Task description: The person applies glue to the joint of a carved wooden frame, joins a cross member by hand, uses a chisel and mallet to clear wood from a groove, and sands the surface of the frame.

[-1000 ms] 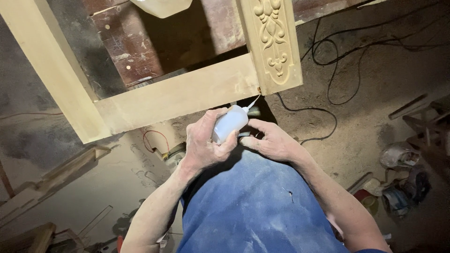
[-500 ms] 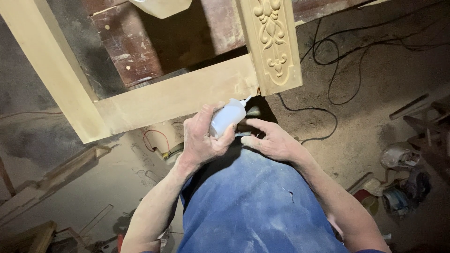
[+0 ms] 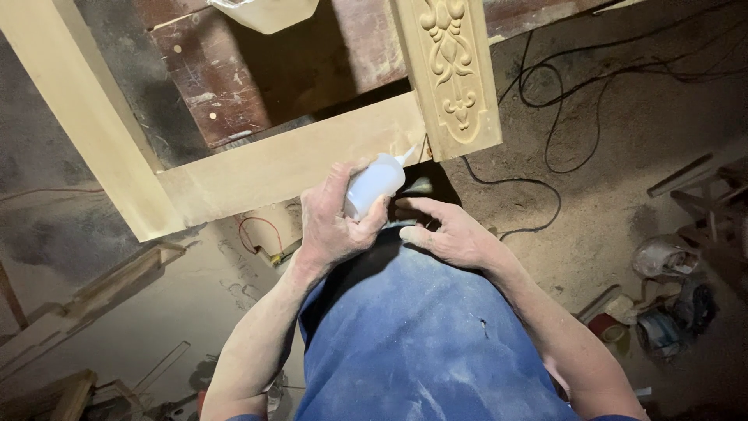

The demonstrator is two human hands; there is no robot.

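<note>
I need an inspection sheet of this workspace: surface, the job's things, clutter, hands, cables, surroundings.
Surface: pale wooden frame over a dark, worn board.
Job's things: white squeeze bottle, nozzle at the joint beside the carved wooden panel.
Clutter: tape roll and small tools on the floor at right; wood offcuts at left.
Hands: left hand grips the bottle; right hand is beside it, fingers curled, holding nothing visible.
Cables: black cable looped on the floor; red wire below the frame.
Surroundings: dusty floor.
</note>
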